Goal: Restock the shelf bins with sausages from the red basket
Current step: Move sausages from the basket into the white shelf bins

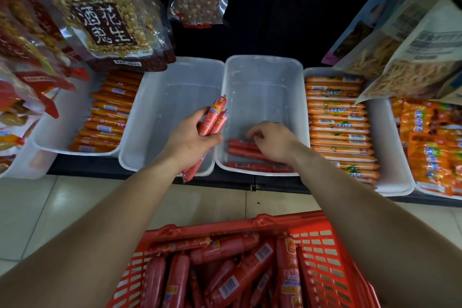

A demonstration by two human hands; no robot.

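Note:
My left hand (191, 136) grips a bundle of thin red sausages (215, 117) over the rim between two clear bins. The left clear bin (162, 97) holds nothing. In the right clear bin (265, 77), my right hand (271, 141) rests palm down, fingers curled, on three thin red sausages (241, 150) lying crosswise near the front wall. Whether it grips one is unclear. The red basket (322, 265) sits on the floor below, filled with several thick and thin red sausages (225, 270).
A bin of orange sausages (107, 117) stands at the left, another (337, 127) at the right, with orange packets (430, 147) beyond. Hanging peanut bags (110, 25) overhang the left bins; snack bags (400, 47) overhang the right. Tiled floor (50, 207) lies below the shelf edge.

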